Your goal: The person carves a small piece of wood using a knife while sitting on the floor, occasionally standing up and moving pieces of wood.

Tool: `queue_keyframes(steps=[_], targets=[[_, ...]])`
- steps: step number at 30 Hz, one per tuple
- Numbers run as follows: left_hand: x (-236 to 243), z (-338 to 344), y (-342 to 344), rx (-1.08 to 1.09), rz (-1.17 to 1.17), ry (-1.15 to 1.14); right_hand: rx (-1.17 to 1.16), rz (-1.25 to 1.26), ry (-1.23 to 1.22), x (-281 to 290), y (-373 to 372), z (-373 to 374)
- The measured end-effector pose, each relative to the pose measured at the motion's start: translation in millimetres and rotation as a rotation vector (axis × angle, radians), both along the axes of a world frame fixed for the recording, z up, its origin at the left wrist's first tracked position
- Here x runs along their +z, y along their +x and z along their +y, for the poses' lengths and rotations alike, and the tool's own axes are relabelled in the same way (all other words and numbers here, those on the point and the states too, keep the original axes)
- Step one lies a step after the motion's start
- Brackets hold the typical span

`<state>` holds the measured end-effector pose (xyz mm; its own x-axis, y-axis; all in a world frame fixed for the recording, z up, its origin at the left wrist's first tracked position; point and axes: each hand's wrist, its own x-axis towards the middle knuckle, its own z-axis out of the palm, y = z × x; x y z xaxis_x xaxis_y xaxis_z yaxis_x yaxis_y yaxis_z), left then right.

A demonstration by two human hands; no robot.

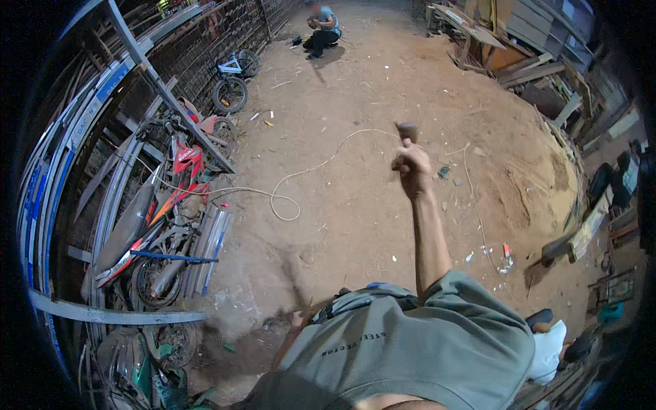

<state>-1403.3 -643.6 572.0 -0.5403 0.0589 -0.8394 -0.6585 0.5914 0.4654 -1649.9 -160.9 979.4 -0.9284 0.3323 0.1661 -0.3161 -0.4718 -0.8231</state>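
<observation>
My right arm reaches out ahead over the dirt floor (342, 232). My right hand (413, 164) is closed around a dark brown, blocky thing (407, 130) that sticks up above the fist. Motion smears it, so I cannot make out its kind. A thin pale cord (321, 164) lies in loops on the floor, passing below and behind the hand in the picture. Of my left arm (288, 338) only a strip shows beside my grey-green shirt; the hand itself is hidden.
A red and black motorbike (171, 205), long metal bars (82, 137) and a small bicycle (231, 85) stand along the left. Another person (322, 31) crouches at the far end. Wooden boards and furniture (471, 27) are piled at the far right; a sand heap (547, 178) lies nearer.
</observation>
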Motion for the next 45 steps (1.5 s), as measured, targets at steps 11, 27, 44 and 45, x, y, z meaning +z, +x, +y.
queue_keyframes(steps=[11, 27, 44, 45], targets=[[-7.2, -2.2, 3.0, 0.065, 0.019, 0.038, 0.02, 0.066, -0.051, 20.8, 6.0, -23.2], [-27.6, 2.7, -10.7, 0.094, -0.033, 0.071, -0.073, -0.081, 0.076, -31.4, -6.8, 10.6], [-15.9, 26.1, -63.8, 0.119, -0.034, 0.034, -0.263, 0.009, -0.775, -74.0, -144.2, 96.1], [-18.0, 32.5, -65.4, 0.117, -0.033, 0.036, -0.298, 0.011, -0.868, -81.7, -162.5, 110.8]])
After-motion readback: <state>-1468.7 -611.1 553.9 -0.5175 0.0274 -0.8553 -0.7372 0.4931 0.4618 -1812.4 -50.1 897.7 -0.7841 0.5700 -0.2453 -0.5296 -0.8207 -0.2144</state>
